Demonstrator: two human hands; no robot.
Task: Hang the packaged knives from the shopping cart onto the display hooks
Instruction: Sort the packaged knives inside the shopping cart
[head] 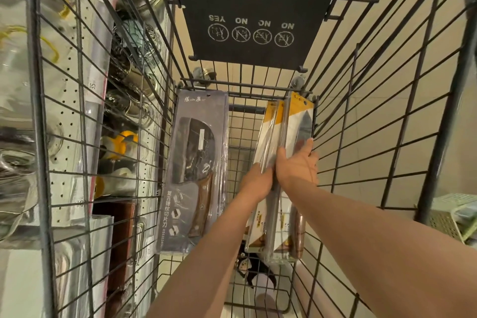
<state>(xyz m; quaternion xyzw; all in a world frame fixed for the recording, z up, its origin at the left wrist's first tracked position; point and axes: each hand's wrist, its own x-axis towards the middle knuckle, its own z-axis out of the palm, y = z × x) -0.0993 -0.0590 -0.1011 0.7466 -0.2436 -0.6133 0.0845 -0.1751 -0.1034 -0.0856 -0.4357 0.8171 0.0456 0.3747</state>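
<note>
Plainly this is the picking-up step: both arms reach down into the wire shopping cart, and nothing has yet gone to a hook. The right hand grasps the outermost yellow-and-white knife pack, thumb on the near side and fingertips curling over its far edge against the cart's right wall. The left hand is pressed to the next yellow-and-white pack just beside it, at about nine o'clock from the right hand; its fingers are hidden behind the pack, so I cannot tell whether it grips or only steadies.

These packs stand on edge in a row at roughly two o'clock from the cart's middle, leaning on the right wall. A stack of grey cleaver packs with wooden handles leans on the left wall at about nine o'clock, well apart from the hands.

The next move, as I judge it, calls for parting one pack from its neighbours, lifting it clear of the wires, and turning it so the hang hole at its top end meets a display hook.

The cart floor is open mesh, with a pale tiled floor showing through. The black child-seat flap with its YES and NO pictograms lies at twelve o'clock. At nine o'clock, beyond the wires, is a white pegboard display with steel kitchenware. A pale green plastic basket sits at four o'clock, outside the cart.
</note>
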